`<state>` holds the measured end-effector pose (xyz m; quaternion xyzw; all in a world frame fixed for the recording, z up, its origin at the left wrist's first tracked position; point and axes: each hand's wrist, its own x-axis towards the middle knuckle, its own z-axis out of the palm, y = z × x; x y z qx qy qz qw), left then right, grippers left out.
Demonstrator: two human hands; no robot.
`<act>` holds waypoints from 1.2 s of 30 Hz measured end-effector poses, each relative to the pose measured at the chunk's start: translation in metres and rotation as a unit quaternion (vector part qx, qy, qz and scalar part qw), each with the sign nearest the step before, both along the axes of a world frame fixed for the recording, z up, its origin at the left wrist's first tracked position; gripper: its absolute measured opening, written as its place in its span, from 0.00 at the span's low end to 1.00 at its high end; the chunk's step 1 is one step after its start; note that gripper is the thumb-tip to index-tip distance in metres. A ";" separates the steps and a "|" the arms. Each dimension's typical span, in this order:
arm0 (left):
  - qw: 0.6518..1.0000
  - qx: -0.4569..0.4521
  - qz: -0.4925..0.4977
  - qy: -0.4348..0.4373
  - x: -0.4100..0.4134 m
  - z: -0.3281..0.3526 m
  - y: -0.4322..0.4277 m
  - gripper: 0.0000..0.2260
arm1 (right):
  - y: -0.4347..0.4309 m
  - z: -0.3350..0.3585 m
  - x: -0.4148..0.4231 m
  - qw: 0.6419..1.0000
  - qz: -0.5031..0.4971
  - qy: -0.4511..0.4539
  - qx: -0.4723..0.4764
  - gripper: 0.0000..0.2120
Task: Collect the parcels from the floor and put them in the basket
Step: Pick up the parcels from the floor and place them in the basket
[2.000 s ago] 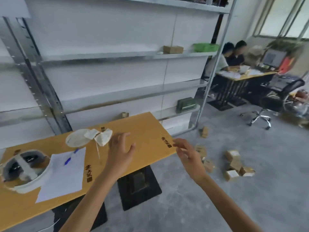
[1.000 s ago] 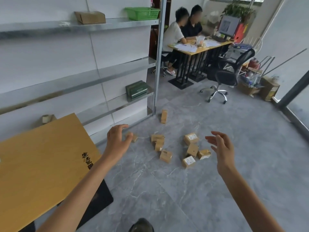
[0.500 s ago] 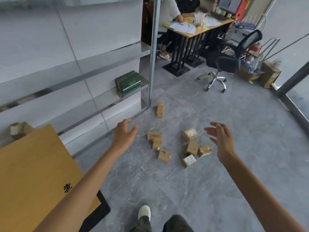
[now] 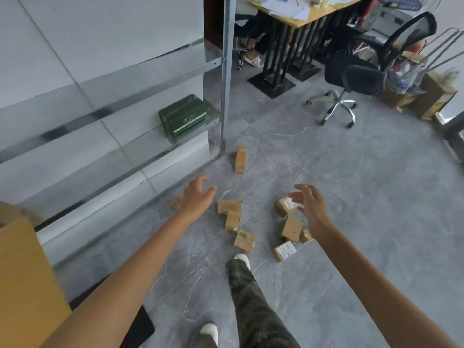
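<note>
Stepping toward the scattered parcels, I am planting my leading foot (image 4: 242,258) at the near edge of the cluster in the lower middle of the frame. My left hand (image 4: 198,198) is spread wide and empty, and my right hand (image 4: 312,209) is likewise open with nothing in it, both raised above the floor (image 4: 364,197) and not touching any box.

I am judging that the near ones should go first: the taped parcel (image 4: 244,241) just beyond my shoe and the labelled parcel (image 4: 285,250) to its right. Crouching low before I grasp should let me take one in each hand by the short sides. Past those, a pair of parcels (image 4: 229,212) is lying touching under my left hand, and another labelled box (image 4: 286,205) sits under my right fingers. Farther off, a lone upright parcel (image 4: 240,159) is standing near the shelf post (image 4: 227,71). No basket is showing in this view, so I am needing to find it before carrying.
</note>
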<state>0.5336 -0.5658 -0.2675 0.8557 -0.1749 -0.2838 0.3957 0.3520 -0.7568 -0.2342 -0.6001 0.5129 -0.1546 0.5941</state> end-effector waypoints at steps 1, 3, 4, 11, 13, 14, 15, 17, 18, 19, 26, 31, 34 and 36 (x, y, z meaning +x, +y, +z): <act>1.000 0.019 0.006 0.017 0.012 -0.011 -0.013 0.18 | -0.015 -0.012 0.011 1.000 0.011 0.016 0.009 0.15; 0.997 0.061 0.016 0.049 0.037 -0.034 -0.035 0.18 | -0.044 -0.038 0.036 0.998 0.035 0.041 0.026 0.14; 0.994 0.083 0.022 0.062 0.050 -0.047 -0.044 0.18 | -0.057 -0.051 0.049 0.997 0.049 0.056 0.036 0.14; 0.975 0.190 0.032 0.106 0.113 -0.190 -0.087 0.15 | -0.126 -0.193 0.127 0.973 0.151 0.159 0.067 0.12; 0.970 0.204 0.027 0.130 0.127 -0.262 -0.101 0.16 | -0.141 -0.266 0.152 0.963 0.185 0.188 0.055 0.12; 0.967 0.211 0.029 0.143 0.134 -0.304 -0.108 0.16 | -0.149 -0.309 0.164 0.955 0.204 0.209 0.050 0.12; 0.963 0.221 0.026 0.153 0.141 -0.346 -0.115 0.16 | -0.154 -0.353 0.176 0.948 0.214 0.229 0.052 0.13; 0.959 0.229 0.022 0.164 0.156 -0.437 -0.130 0.17 | -0.163 -0.447 0.195 0.943 0.212 0.249 0.063 0.13; 0.959 0.229 0.022 0.167 0.164 -0.485 -0.138 0.17 | -0.169 -0.497 0.203 0.941 0.210 0.257 0.068 0.13; 0.958 0.230 0.023 0.170 0.171 -0.532 -0.146 0.17 | -0.174 -0.547 0.212 0.938 0.208 0.268 0.072 0.14; 0.953 0.218 0.001 0.209 0.203 -0.773 -0.193 0.27 | -0.182 -0.806 0.266 0.927 0.221 0.280 0.115 0.21; 0.952 0.149 0.060 0.261 0.202 -0.808 -0.208 0.16 | -0.176 -0.843 0.277 0.947 0.209 0.236 0.061 0.19; 0.963 0.080 0.119 0.230 0.208 -0.767 -0.203 0.16 | -0.180 -0.804 0.281 0.967 0.167 0.182 0.065 0.20; 0.972 0.034 0.143 0.182 0.215 -0.713 -0.198 0.17 | -0.183 -0.749 0.288 0.975 0.157 0.148 0.057 0.18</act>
